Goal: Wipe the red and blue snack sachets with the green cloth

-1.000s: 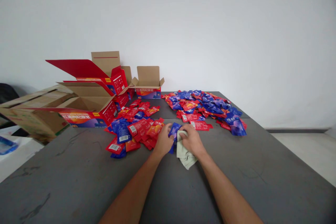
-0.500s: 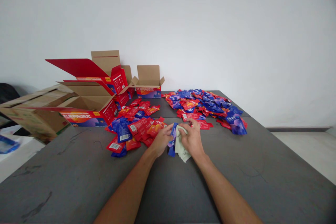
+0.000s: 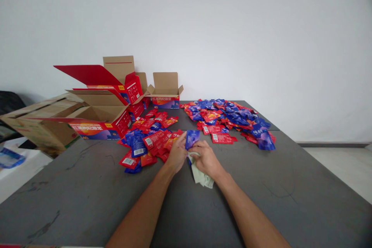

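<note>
Over the middle of the dark table, my left hand [image 3: 178,155] grips a blue-purple pouch [image 3: 192,138] by its left side. A pale green cloth [image 3: 201,176] is bunched in my right hand [image 3: 205,159], pressed against the lower part of that pouch and hanging down below the fingers. My fingers and the cloth hide much of the pouch's lower end. Just left of my left hand lies a loose pile of red and blue pouches [image 3: 155,141]. Beyond my right hand spreads a larger heap of similar pouches [image 3: 232,115], with one red pouch [image 3: 223,138] at its near edge.
Open red printed cartons [image 3: 95,130] stand at the left of the table [image 3: 186,217]. A smaller open carton [image 3: 165,102] is at the back by the wall. Large brown cardboard boxes [image 3: 48,124] and a white surface [image 3: 23,170] are beyond the left edge.
The cloth and my right hand have slid down along the pouch, uncovering its upper part. The pouch now shows more of its face above my fingers. The view has shifted slightly.
</note>
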`<state>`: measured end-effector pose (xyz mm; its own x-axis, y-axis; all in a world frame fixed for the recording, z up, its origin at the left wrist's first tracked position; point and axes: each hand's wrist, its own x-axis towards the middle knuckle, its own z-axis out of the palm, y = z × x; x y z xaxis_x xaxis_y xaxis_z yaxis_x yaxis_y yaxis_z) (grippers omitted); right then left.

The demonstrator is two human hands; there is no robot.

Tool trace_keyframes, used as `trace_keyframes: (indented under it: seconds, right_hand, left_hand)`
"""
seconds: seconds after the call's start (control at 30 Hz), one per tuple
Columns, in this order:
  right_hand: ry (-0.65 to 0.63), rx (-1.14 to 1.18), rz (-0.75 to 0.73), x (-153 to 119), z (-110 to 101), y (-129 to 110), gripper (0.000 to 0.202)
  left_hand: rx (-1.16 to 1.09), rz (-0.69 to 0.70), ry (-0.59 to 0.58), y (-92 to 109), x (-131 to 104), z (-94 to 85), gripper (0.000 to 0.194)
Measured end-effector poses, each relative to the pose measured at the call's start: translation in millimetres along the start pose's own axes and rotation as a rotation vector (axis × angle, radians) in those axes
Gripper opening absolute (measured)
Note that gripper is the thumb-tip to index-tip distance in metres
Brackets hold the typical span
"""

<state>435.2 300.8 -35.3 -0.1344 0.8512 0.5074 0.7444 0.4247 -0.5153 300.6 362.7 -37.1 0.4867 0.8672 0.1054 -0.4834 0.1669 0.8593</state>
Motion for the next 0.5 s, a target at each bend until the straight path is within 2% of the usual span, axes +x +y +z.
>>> trace_keyframes:
  seconds: [0.17,0.3,0.37,0.5]
  right_hand:
    - [-0.031,0.012,0.012,-0.2,-1.6,-1.5,0.030]
    - [0.122,0.021,0.128,2.3,-9.1,-0.3,0.023]
    - [0.206,0.019,0.203,3.5,-12.7,3.0,0.019]
    - [0.240,0.043,0.266,4.2,-13.6,6.3,0.015]
  left_hand:
    - [0.029,0.053,0.133,2.1,4.2,-2.5,0.085]
    - [0.083,0.054,0.252,0.5,5.4,-6.4,0.084]
    - [0.136,0.045,0.274,0.0,5.3,-8.8,0.085]
    - [0.238,0.068,0.281,0.0,4.8,-11.0,0.086]
